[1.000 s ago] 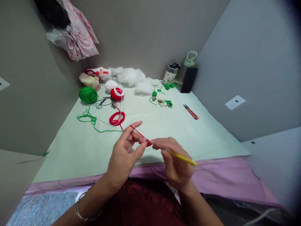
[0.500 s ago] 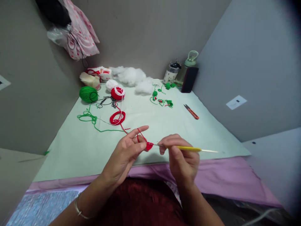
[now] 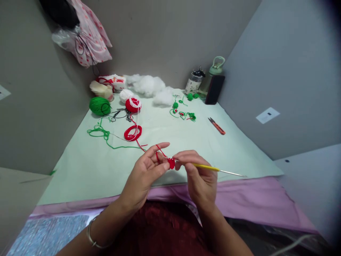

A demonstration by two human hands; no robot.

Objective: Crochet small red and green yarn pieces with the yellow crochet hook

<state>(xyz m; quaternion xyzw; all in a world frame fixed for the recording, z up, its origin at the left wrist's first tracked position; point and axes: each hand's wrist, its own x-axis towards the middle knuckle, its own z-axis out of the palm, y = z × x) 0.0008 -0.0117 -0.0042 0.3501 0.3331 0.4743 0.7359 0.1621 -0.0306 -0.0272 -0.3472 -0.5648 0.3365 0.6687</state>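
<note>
Between thumb and fingers, my left hand pinches a small red crochet piece. Red yarn runs over its raised index finger and back to a red yarn coil on the table. My right hand grips a crochet hook with a yellow handle. The hook's front end reaches into the red piece; its tip is hidden there. A second thin metal end sticks out to the right behind the handle. The two hands are close together above the table's near edge.
Green yarn and a red and white ball sit at back left, with white stuffing behind. Small green crochet pieces lie right of centre, near orange thread snips. A phone leans against a bottle.
My right hand has moved left, nearer my left hand, pushing the hook further into the red piece. The hook's rear end now tilts lower. My left hand has barely shifted.
</note>
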